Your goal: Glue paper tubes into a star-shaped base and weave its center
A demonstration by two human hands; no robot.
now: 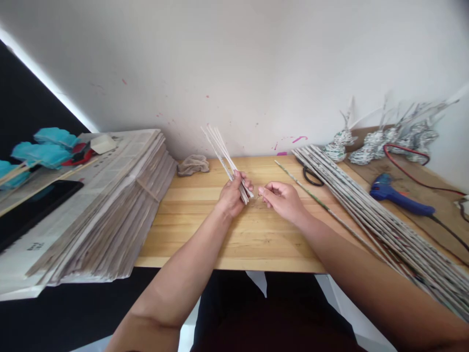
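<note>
I see even, soft daylight on the wooden table point(205, 234), with faint shadows under my arms. A bright overexposed strip glares upper left of the table. Edges bow outward and blur; the paper figures point(384, 137) right of it look smeared.

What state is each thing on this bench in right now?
Left hand: closed around a bundle of paper sticks, fanned upward.
Right hand: fingers pinched, near the bundle's lower end.
Rolled paper tubes: lying in a row.
Newspaper stack: lying flat, piled.
Glue gun: lying down, unheld.
Rag: crumpled.
</note>
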